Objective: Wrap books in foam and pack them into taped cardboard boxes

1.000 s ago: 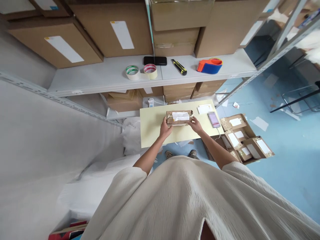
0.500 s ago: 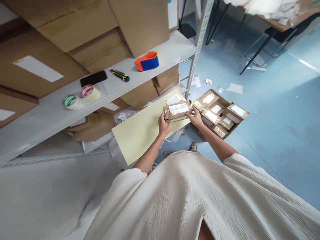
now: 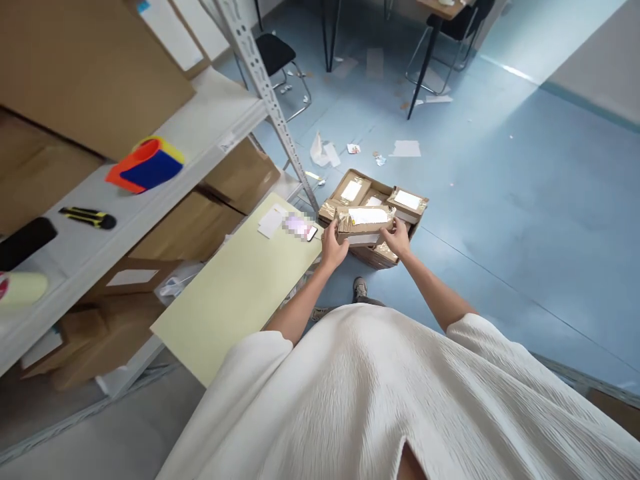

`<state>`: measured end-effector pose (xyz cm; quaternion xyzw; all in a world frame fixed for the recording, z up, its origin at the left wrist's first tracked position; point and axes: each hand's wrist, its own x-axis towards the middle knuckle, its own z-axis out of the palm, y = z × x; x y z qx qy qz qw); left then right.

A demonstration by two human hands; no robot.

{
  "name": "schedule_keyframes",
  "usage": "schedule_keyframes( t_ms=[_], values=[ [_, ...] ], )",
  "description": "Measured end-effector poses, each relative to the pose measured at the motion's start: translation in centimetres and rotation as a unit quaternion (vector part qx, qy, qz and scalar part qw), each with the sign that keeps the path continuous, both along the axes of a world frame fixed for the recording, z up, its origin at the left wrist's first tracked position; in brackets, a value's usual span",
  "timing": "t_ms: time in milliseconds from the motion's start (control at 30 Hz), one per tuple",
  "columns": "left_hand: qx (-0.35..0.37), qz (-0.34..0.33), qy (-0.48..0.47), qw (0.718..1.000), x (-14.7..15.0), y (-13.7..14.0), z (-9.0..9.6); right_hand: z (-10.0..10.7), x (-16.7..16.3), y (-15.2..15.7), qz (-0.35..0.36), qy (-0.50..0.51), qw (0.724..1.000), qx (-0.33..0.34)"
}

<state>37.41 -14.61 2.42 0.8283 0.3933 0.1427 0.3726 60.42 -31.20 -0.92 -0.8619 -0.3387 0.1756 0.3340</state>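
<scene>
Between my two hands I hold a small cardboard box (image 3: 365, 230) with clear tape and a white label on top. My left hand (image 3: 334, 247) grips its left end, and my right hand (image 3: 398, 239) grips its right end. The held box is in front of a larger open carton (image 3: 419, 223) on the floor, covering part of it from view. Several small taped boxes with white labels, such as one small box (image 3: 351, 191), sit inside that carton. To the left is a pale yellow board (image 3: 230, 280), with a phone (image 3: 300, 227) and white papers (image 3: 271, 221) at its far end.
A metal shelf (image 3: 220, 100) on the left bears big cartons, an orange, blue and yellow band roll (image 3: 153, 165), a box cutter (image 3: 88, 218), a dark flat object (image 3: 29, 241) and a tape roll (image 3: 25, 289). Paper scraps (image 3: 406, 149) litter the blue floor. A black chair (image 3: 275, 53) stands behind.
My view has turned right. Both hands have carried the small box from above the yellow board to in front of the open carton. The phone on the board now shows.
</scene>
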Motion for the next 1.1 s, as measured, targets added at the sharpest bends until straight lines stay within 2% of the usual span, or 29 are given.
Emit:
schedule_keyframes(
  t_ms=[100, 167, 267, 367, 500, 567, 667, 767, 833, 900, 1000, 1100],
  values=[
    [-0.028, -0.029, 0.014, 0.999, 5.0, -2.1, -1.6, -0.7, 3.0, -3.4, -0.099, 0.059, 0.993, -0.007],
    [-0.076, -0.04, -0.004, 0.996, 7.8, -3.5, -3.0, -1.0, 4.5, -5.3, -0.131, 0.073, 0.988, -0.032],
    [-0.188, -0.021, -0.05, 0.981, 10.8, -5.8, -5.3, -1.5, 6.5, -7.5, -0.165, 0.066, 0.981, -0.076],
    [-0.309, 0.03, -0.072, 0.948, 12.5, -8.0, -7.6, -2.3, 8.4, -8.2, -0.179, 0.053, 0.975, -0.116],
    [-0.48, 0.1, -0.041, 0.871, 13.6, -10.4, -10.5, -3.8, 10.7, -6.6, -0.139, 0.017, 0.974, -0.178],
    [-0.538, 0.143, -0.019, 0.831, 14.0, -11.3, -11.8, -4.7, 11.7, -4.9, -0.104, -0.009, 0.97, -0.219],
    [-0.581, 0.204, -0.011, 0.788, 14.7, -12.6, -13.8, -6.1, 12.8, -2.3, -0.049, -0.038, 0.962, -0.266],
    [-0.595, 0.242, -0.023, 0.766, 15.5, -13.5, -15.6, -8.1, 13.5, -0.4, 0.017, -0.046, 0.958, -0.282],
    [-0.589, 0.249, -0.035, 0.768, 15.9, -13.8, -16.5, -9.6, 13.5, 0.1, 0.056, -0.033, 0.957, -0.282],
    [-0.57, 0.234, -0.034, 0.787, 16.3, -13.7, -17.2, -11.1, 12.9, -0.3, 0.074, -0.008, 0.956, -0.285],
    [-0.494, 0.18, 0.007, 0.851, 16.6, -13.0, -17.6, -12.8, 11.4, -2.2, 0.068, 0.031, 0.951, -0.301],
    [-0.364, 0.094, 0.035, 0.926, 16.7, -11.9, -17.5, -13.8, 10.1, -4.7, 0.051, 0.056, 0.946, -0.314]
  ],
)
